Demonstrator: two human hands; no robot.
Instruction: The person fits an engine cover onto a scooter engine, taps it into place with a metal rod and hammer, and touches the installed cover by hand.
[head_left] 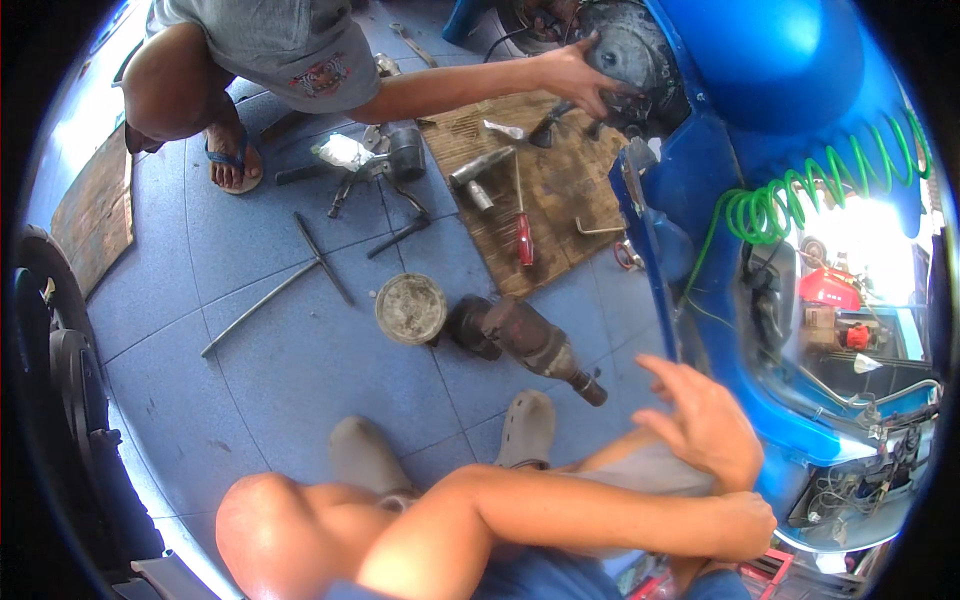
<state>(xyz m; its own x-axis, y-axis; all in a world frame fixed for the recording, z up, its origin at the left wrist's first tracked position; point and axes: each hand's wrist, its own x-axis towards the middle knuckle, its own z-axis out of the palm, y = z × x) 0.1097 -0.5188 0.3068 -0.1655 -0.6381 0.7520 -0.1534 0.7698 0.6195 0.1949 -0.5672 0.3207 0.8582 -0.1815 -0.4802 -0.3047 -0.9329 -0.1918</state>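
Just beside a round tin [411, 308] on the blue tiles [265, 390] lies a dark power tool [530, 335], probably best held by its thick body; a co-worker's hand [584, 76] touches a metal drum [626, 48]; the right hand [705, 425] is spread, empty; the left hand [742, 525] curls beside it, its hold untellable.

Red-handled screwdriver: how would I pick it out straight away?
On the blue tiled floor, find the brown board beside the blue bodywork. The screwdriver lies on it, handle toward the picture's lower edge. Its red handle sets it apart from the grey metal tool on its left and the bent rod on its right.
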